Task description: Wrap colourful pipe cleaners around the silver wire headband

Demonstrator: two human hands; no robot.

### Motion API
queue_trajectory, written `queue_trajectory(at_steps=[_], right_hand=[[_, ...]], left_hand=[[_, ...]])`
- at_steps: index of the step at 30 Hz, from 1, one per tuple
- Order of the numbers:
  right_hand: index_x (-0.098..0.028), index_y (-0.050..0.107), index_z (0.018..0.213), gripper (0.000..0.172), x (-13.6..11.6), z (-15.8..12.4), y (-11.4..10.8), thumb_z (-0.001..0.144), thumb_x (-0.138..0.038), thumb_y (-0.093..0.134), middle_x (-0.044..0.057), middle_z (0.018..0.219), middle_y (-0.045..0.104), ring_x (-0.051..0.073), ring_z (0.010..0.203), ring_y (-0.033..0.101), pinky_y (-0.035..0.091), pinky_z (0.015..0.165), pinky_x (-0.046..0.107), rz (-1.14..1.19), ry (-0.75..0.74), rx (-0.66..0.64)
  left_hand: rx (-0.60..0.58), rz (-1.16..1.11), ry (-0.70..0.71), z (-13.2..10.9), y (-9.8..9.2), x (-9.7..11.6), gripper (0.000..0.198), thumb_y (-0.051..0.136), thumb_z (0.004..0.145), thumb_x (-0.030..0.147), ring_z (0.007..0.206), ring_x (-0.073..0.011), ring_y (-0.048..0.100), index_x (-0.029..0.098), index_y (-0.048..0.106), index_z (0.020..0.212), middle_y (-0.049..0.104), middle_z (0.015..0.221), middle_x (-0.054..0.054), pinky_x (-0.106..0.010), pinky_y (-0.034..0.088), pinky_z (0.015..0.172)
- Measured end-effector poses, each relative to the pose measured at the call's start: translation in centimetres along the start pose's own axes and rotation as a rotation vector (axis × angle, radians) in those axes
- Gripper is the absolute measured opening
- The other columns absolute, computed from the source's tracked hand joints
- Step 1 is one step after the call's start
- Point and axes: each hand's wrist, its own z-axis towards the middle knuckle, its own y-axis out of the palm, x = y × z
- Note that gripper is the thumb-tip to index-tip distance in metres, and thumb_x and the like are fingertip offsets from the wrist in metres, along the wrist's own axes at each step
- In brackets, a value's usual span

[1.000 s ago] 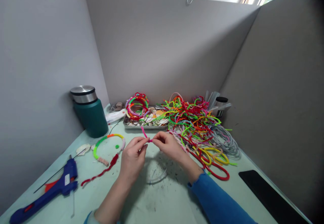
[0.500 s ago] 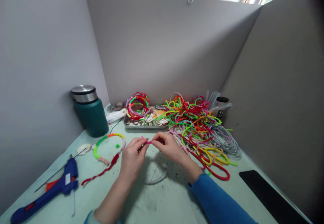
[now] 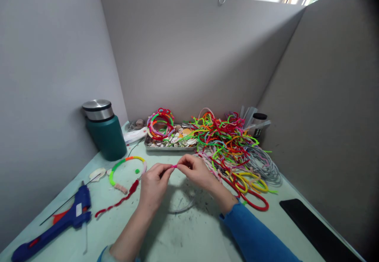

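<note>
A short bit of pink pipe cleaner shows between my two hands, above the middle of the table. My left hand pinches one end of it between thumb and fingertips. The other end is pinched by my right hand, whose fingertips nearly meet the left ones. Most of the pink piece is hidden by the fingers. Below my hands lies a thin grey ring on the table. Left of my left hand rests a ring wrapped in coloured pipe cleaner, with a twisted red tail.
A blue glue gun lies at the left, before a green bottle. Behind my hands stands a metal tray of shells with coloured rings on it. Pipe cleaners heap up at right, near a grey wire coil and a black strip.
My left fingers have shifted slightly along the pink pipe cleaner, and less of it shows now. The right hand has stayed almost where it was.
</note>
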Motion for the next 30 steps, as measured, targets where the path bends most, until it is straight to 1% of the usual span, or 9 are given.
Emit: queue_trajectory(at_steps=[5,9,12,15,19,21,25,27,30], right_hand=[[-0.016,0.059,0.078,0.015,-0.4,-0.1,-0.2,0.082,-0.028,0.051,-0.001,0.070,0.059,0.009,0.061,0.049,0.033,0.053,0.019,-0.087,-0.016,-0.016],[-0.017,0.059,0.078,0.012,-1.0,-0.2,-0.3,0.082,-0.026,0.052,-0.001,0.071,0.060,0.010,0.063,0.050,0.034,0.056,0.020,-0.155,-0.066,-0.024],[-0.017,0.059,0.076,0.011,-1.2,-0.2,-0.3,0.082,-0.022,0.052,0.000,0.070,0.060,0.010,0.065,0.051,0.034,0.057,0.020,-0.189,-0.094,-0.021],[-0.016,0.059,0.075,0.011,-1.2,-0.3,-0.3,0.082,-0.021,0.051,-0.001,0.069,0.060,0.010,0.064,0.051,0.034,0.057,0.020,-0.201,-0.093,-0.020],[-0.016,0.059,0.075,0.011,-1.1,-0.3,-0.3,0.081,-0.022,0.052,-0.001,0.069,0.060,0.010,0.063,0.050,0.034,0.056,0.020,-0.199,-0.089,-0.013],[-0.016,0.060,0.075,0.011,-1.0,-0.2,-0.2,0.081,-0.022,0.052,0.000,0.069,0.060,0.010,0.063,0.050,0.034,0.056,0.020,-0.195,-0.090,-0.006],[-0.016,0.060,0.074,0.011,-0.9,-0.2,-0.2,0.081,-0.021,0.052,-0.001,0.068,0.059,0.010,0.062,0.049,0.034,0.056,0.020,-0.204,-0.088,0.000],[-0.016,0.060,0.075,0.011,-0.9,-0.2,-0.2,0.081,-0.021,0.052,-0.001,0.068,0.059,0.010,0.062,0.049,0.034,0.056,0.020,-0.204,-0.088,0.001],[-0.016,0.059,0.075,0.010,-0.9,-0.3,-0.3,0.080,-0.021,0.052,0.000,0.068,0.058,0.010,0.062,0.049,0.034,0.056,0.020,-0.194,-0.089,0.000]], left_hand=[[0.024,0.021,0.020,0.0,0.1,-0.2,0.019,0.056,0.078,0.031,0.064,-0.0120,0.055,0.019,0.070,0.080,0.060,0.076,-0.003,-0.021,0.041,0.056],[0.011,0.022,0.062,-0.1,0.1,-0.1,0.018,0.055,0.079,0.028,0.071,-0.0130,0.057,0.019,0.070,0.082,0.062,0.081,-0.004,-0.022,0.043,0.063],[-0.027,0.001,0.047,-0.1,0.2,0.0,0.018,0.053,0.079,0.026,0.070,-0.0132,0.058,0.019,0.069,0.081,0.064,0.078,-0.003,-0.022,0.044,0.064],[-0.069,-0.035,-0.005,0.0,0.2,0.0,0.019,0.052,0.080,0.027,0.065,-0.0127,0.058,0.018,0.069,0.082,0.065,0.076,-0.003,-0.023,0.044,0.062],[-0.109,-0.079,-0.105,0.0,0.2,-0.1,0.023,0.052,0.079,0.031,0.054,-0.0108,0.055,0.017,0.067,0.089,0.066,0.076,-0.003,-0.022,0.043,0.055],[-0.119,-0.092,-0.166,0.0,0.2,0.1,0.025,0.053,0.077,0.034,0.051,-0.0108,0.054,0.016,0.066,0.089,0.066,0.070,-0.002,-0.022,0.042,0.052],[-0.150,-0.088,-0.257,0.0,-0.1,0.7,0.025,0.053,0.076,0.037,0.045,-0.0112,0.051,0.017,0.067,0.079,0.059,0.051,0.002,-0.021,0.037,0.047],[-0.156,-0.106,-0.292,0.1,-0.1,0.9,0.025,0.053,0.075,0.037,0.043,-0.0107,0.049,0.017,0.067,0.076,0.055,0.046,0.003,-0.020,0.035,0.046],[-0.178,-0.199,-0.365,0.2,-0.1,0.8,0.025,0.055,0.073,0.037,0.041,-0.0101,0.047,0.016,0.067,0.076,0.053,0.043,0.004,-0.020,0.033,0.044]])
